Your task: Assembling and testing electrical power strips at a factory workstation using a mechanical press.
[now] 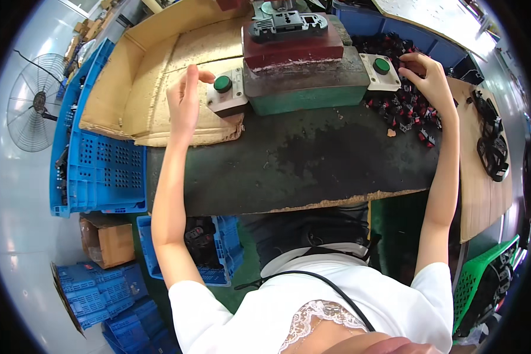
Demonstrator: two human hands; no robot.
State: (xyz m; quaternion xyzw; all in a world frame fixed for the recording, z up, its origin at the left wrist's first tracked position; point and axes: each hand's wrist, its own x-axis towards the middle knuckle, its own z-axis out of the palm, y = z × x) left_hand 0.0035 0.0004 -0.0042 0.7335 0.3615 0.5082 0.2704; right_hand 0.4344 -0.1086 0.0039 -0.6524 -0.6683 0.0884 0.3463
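Observation:
My left hand (184,101) is raised just left of a white button box (233,94) with a green push button (222,84). Its fingers are stretched out, the thumb apart, and it holds nothing. On the other side, my right hand (429,78) hovers beside a second box with a green button (382,65); its fingers are loosely bent and apart, with nothing between them. Midway between the boxes, a black and grey moulded plastic part (289,25) lies on a dark red block (295,52). That block rests on a green metal machine base (307,97).
A cut-open cardboard box (147,88) lies left of the machine. Small black and red parts (410,112) are heaped on the right, near black parts on cardboard (492,141). Blue crates (109,171), a green basket (472,274) and a fan (39,100) stand around the dark table (265,171).

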